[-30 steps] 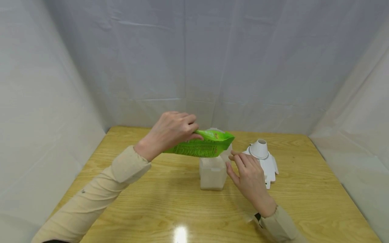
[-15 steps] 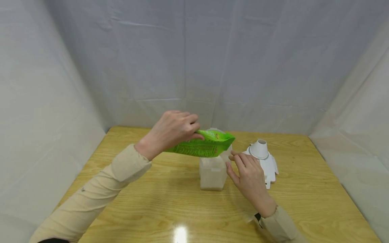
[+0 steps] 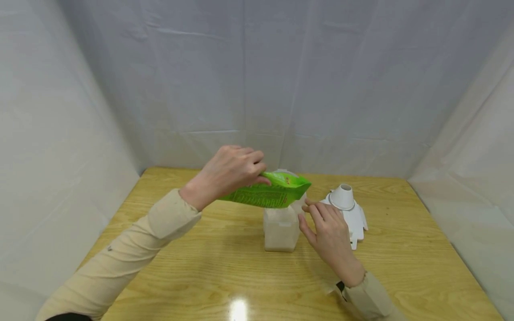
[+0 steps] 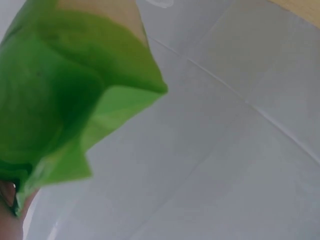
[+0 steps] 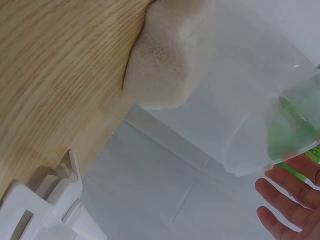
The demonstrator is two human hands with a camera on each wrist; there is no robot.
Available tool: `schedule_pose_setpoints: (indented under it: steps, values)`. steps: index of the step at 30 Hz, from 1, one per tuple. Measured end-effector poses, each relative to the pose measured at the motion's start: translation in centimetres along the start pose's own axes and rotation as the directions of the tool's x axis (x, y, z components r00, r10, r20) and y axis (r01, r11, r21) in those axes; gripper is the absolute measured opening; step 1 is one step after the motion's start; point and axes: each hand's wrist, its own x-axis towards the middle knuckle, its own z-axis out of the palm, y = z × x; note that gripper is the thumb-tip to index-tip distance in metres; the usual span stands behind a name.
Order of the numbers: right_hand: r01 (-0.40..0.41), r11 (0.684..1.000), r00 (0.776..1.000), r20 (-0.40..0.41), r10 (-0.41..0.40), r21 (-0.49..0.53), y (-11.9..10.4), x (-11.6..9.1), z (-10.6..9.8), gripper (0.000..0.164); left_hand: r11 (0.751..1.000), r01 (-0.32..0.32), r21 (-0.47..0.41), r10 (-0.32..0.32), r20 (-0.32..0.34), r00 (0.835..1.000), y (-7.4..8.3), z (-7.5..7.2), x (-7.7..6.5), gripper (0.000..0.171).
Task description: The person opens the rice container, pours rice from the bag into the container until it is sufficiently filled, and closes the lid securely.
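Note:
My left hand [image 3: 233,169] grips a bright green printed bag [image 3: 267,195] from above and holds it almost flat, its open mouth pointing right. Beneath the bag stands a translucent plastic container [image 3: 279,234] on the table, partly covered by it in the head view. Pale, fine grains [image 5: 160,62] lie at the bottom of the container in the right wrist view, and green shows through its upper wall. My right hand [image 3: 328,229] is beside the container with fingers extended, fingertips right at its upper rim. The left wrist view shows the bag's gaping mouth [image 4: 65,95] close up.
To the right, behind my right hand, lies a flat white plastic piece [image 3: 354,223] with a white cone [image 3: 343,196] on it. The wooden table [image 3: 192,276] is bounded by pale sheeting [image 3: 261,80] at the back and both sides.
My left hand and the bag have shifted very slightly to the right. The right hand and the container stay in place.

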Motion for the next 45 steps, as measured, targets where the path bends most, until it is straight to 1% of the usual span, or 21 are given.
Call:
schedule_pose_setpoints:
  steps: [8, 16, 29, 39, 45]
  values:
    - [0.004, 1.0, 1.0, -0.011, -0.004, -0.003, 0.04, 0.01, 0.06, 0.043, 1.0, -0.002, 0.001, 0.002, -0.002, 1.0, -0.05, -0.09, 0.14, 0.045]
    - [0.001, 1.0, 1.0, -0.005, -0.002, -0.008, 0.05, -0.01, 0.07, 0.044, 1.0, -0.007, 0.012, 0.007, 0.001, 1.0, -0.01, -0.02, 0.12, 0.046]
    - [0.0, 1.0, 1.0, -0.007, 0.0, -0.001, 0.1, 0.0, 0.03, 0.044, 1.0, -0.015, -0.004, 0.015, 0.016, 1.0, -0.11, -0.21, 0.34, 0.047]
    - [-0.008, 1.0, 1.0, 0.005, 0.008, 0.009, 0.0, 0.04, -0.03, 0.046, 0.998, -0.055, -0.034, 0.055, 0.019, 0.998, -0.21, -0.01, 0.64, 0.047]
    - [-0.008, 1.0, 1.0, 0.008, 0.008, 0.015, -0.06, 0.12, -0.03, 0.046, 0.997, -0.065, -0.028, 0.066, 0.032, 0.997, -0.17, -0.05, 0.72, 0.047]
